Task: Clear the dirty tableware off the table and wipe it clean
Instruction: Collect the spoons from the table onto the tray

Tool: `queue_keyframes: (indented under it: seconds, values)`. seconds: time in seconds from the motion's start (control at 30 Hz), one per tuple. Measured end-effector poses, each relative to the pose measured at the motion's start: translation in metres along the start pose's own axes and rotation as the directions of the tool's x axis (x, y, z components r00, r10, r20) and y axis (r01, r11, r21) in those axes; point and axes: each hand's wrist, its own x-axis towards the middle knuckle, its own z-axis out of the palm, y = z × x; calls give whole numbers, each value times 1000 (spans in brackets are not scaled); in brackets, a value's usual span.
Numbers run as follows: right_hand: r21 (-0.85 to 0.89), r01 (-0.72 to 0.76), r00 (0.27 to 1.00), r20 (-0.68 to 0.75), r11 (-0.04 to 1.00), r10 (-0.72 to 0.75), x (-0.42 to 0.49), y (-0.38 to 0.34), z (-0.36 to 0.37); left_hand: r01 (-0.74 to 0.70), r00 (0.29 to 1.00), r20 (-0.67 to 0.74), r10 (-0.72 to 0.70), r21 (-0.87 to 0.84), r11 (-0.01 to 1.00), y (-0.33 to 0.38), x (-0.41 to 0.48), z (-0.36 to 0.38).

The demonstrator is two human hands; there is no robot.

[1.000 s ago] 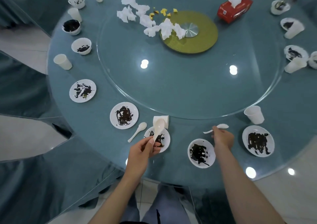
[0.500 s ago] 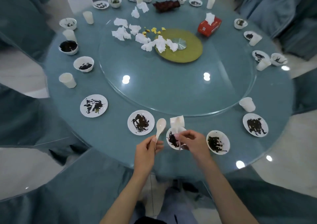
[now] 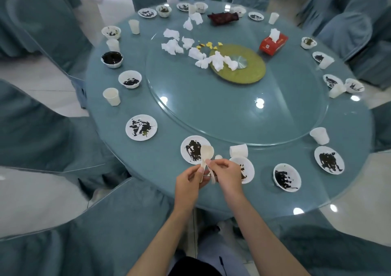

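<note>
Smeared plate [image 3: 189, 143] and a tipped-over cup [image 3: 239, 150] sit just past the hands. Left hand [image 3: 188, 180] fingers pinch a spoon [image 3: 207, 152], and right hand [image 3: 227, 171] fingers pinch a second spoon [image 3: 213, 178] right beside it.

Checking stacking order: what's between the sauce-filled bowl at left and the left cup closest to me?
A white bowl with dark scraps, in the head view.

glossy glass table [image 3: 232, 117], cloth chair covers [image 3: 38, 127]
</note>
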Motion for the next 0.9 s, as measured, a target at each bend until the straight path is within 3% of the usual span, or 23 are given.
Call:
queue_keyframes:
  seconds: [0.37, 0.47, 0.6, 0.9]
  values:
    - [-18, -94, 996, 8, 995, 94, 0, 12, 11, 105, 994, 1, -107, -173, 979, -5, 0, -12]
    - [34, -191, 980, 59, 981, 188, 1, 15, 9, 113, 993, -17, -116, -133, 985, -6, 2, -14]
    - [42, -206, 974, 109, 978, 201, 1, 16, 10, 100, 995, -8, -100, 12, 995, -9, 4, -16]
    - [85, -268, 955, 156, 960, 252, 11, 20, 17, 239, 970, 85, -230, -129, 962, -7, 12, -19]
